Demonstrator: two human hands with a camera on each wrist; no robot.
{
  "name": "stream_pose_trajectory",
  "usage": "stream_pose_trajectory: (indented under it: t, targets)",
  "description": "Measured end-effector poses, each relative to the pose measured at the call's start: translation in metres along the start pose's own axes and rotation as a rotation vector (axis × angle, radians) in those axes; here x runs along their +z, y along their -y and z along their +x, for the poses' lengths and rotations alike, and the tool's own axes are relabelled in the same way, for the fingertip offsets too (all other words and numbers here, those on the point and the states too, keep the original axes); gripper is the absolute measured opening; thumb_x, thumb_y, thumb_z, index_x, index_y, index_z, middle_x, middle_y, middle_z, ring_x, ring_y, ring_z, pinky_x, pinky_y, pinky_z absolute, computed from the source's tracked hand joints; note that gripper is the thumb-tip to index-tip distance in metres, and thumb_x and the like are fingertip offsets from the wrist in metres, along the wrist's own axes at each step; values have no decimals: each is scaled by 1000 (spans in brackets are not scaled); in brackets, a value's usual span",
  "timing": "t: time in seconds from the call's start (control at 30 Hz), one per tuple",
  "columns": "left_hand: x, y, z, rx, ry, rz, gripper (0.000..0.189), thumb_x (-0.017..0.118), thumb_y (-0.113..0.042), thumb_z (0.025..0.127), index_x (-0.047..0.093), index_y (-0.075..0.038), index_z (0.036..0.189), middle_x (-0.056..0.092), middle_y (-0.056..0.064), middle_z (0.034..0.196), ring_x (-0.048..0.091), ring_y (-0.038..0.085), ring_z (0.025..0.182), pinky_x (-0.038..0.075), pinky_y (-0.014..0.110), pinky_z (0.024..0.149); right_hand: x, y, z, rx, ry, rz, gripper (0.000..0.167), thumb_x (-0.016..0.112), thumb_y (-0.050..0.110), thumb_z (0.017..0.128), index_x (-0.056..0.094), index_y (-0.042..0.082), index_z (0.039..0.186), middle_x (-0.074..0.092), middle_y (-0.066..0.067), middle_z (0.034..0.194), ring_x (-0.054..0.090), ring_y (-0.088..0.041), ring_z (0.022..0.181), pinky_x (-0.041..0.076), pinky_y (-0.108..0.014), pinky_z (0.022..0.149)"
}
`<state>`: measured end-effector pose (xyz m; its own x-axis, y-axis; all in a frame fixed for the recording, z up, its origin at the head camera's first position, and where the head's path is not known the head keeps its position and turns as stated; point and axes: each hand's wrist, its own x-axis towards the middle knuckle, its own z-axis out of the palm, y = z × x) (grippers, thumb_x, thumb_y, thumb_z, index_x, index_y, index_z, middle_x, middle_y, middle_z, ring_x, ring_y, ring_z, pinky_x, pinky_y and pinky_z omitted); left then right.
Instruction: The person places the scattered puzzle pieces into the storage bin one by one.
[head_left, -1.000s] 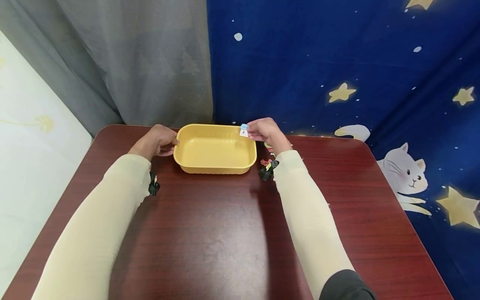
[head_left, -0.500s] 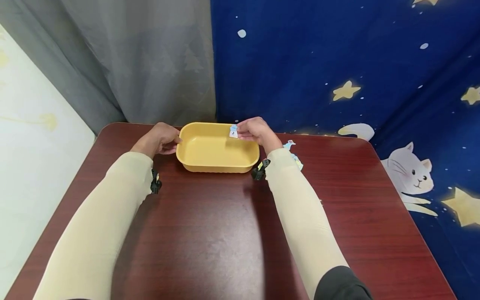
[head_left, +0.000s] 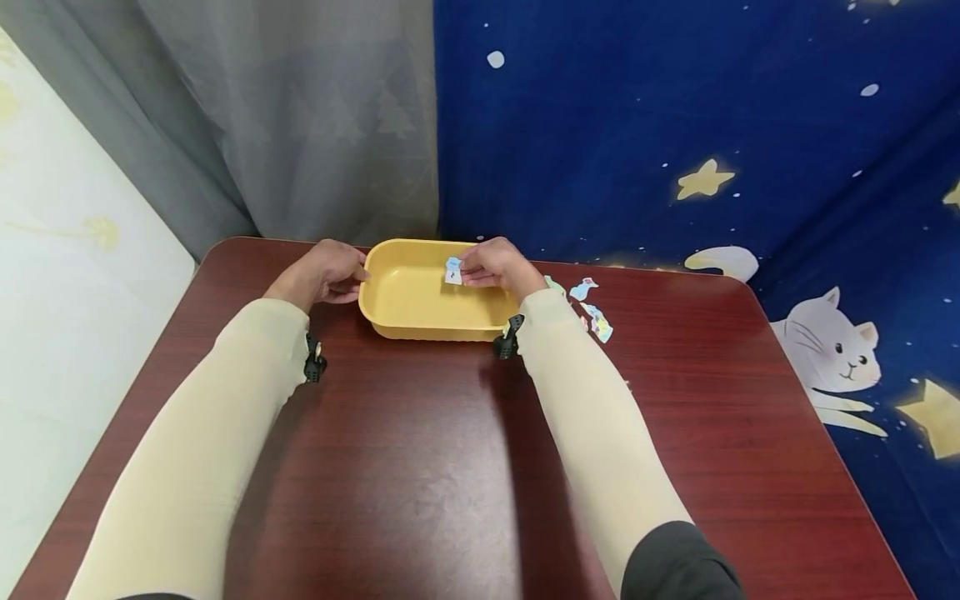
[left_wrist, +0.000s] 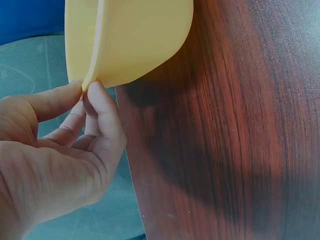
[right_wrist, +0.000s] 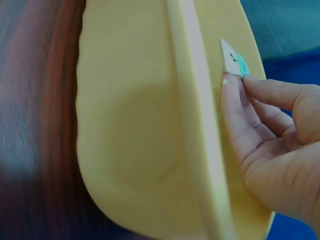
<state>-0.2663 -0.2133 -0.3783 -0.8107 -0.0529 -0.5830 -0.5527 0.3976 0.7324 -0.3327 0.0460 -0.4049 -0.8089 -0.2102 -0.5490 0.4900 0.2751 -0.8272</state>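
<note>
A yellow plastic basin with rounded corners sits at the far edge of the table. My left hand pinches its left rim between thumb and fingers, as the left wrist view shows close up at the rim. Over the basin's right part, my right hand pinches a small flat piece, light blue at the top and white below with a dark mark. In the right wrist view the piece shows a thin edge and stands up from thumb and fingertips.
Several small colourful flat pieces lie on the dark red-brown table to the right of the basin, partly behind the right sleeve. A grey curtain and a blue star-patterned curtain hang behind the table's far edge.
My right hand has moved left with the small piece, from the basin's right rim to over its inside. More pieces on the table show beside the right sleeve. The left hand still grips the rim.
</note>
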Motion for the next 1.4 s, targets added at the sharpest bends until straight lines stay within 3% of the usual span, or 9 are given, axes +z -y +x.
stream_pose_trajectory:
  t: [0.07, 0.4, 0.67, 1.07, 1.4]
  targets:
    - [0, 0, 0, 7, 3, -7, 40, 55, -7, 97, 46, -4, 136, 57, 6, 85, 56, 12, 61, 57, 26, 65, 5, -1, 1, -8, 9, -6, 28, 64, -2, 89, 65, 0, 117, 67, -11, 84, 67, -18, 66, 59, -30, 71]
    - [-1, 0, 1, 16, 7, -13, 39, 55, -5, 96, 47, -4, 134, 57, 5, 81, 56, 11, 59, 56, 26, 63, 29, -7, 12, -3, 67, -31, 25, 61, -1, 91, 64, 0, 116, 65, -10, 79, 64, -16, 64, 58, -27, 68]
    - [-2, 0, -1, 14, 11, 12, 40, 55, -6, 97, 44, -4, 135, 58, 7, 86, 56, 12, 60, 56, 26, 64, 45, -10, 16, 22, 51, -31, 27, 62, -2, 91, 64, -1, 118, 66, -12, 81, 65, -18, 66, 57, -35, 83]
    - [-1, 0, -2, 17, 15, -1, 40, 56, -6, 96, 45, -5, 135, 57, 7, 85, 56, 12, 60, 57, 27, 66, 68, -7, 20, 19, 75, -58, 17, 64, 0, 89, 66, -1, 106, 67, -13, 79, 65, -18, 62, 59, -32, 74]
    - [0, 2, 2, 10, -2, -4, 39, 56, -8, 97, 46, -6, 135, 56, 9, 89, 57, 12, 58, 57, 27, 66, 80, -3, 24, 6, 72, -120, 20, 64, -1, 88, 66, 1, 108, 67, -11, 76, 65, -17, 62, 59, -31, 72]
